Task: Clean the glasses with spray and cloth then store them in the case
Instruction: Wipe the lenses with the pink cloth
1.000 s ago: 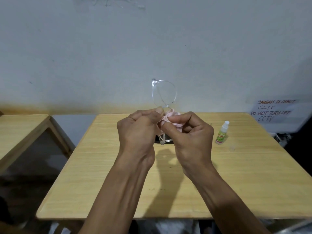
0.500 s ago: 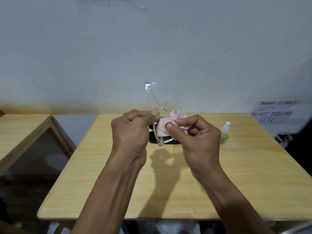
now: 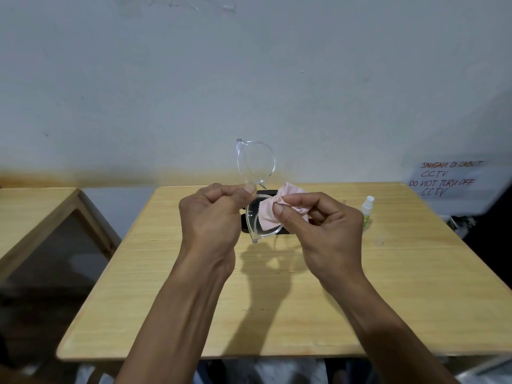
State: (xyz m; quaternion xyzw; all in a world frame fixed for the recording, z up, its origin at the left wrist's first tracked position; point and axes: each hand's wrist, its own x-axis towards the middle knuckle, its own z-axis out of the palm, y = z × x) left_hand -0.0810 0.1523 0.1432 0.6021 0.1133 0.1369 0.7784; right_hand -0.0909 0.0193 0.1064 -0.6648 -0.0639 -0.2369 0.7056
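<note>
The task looks mid-way, in the wiping step. The left hand (image 3: 213, 214) pinches the clear glasses (image 3: 256, 189) at the bridge between thumb and forefinger and holds them on end above the table (image 3: 194, 314), 1 lens at 12 o'clock of the hand against the wall, the other hanging lower. The right hand (image 3: 324, 225) pinches the pink cloth (image 3: 273, 210) bunched at its fingertips, and the cloth lies against the lower lens. Whether the upper lens is already wiped cannot be told. Storing is still to do.

The dark case (image 3: 245, 221) lies on the table directly behind the glasses, mostly hidden by them and the hands; whether it is open cannot be told. The spray (image 3: 367, 209) stands upright at 3 o'clock of the right hand, near its knuckles, so a wide sweep of that hand could tip it. A handwritten CCTV notice (image 3: 446, 178) hangs at 2 o'clock. A 2nd table (image 3: 33, 212) stands at 9 o'clock.
</note>
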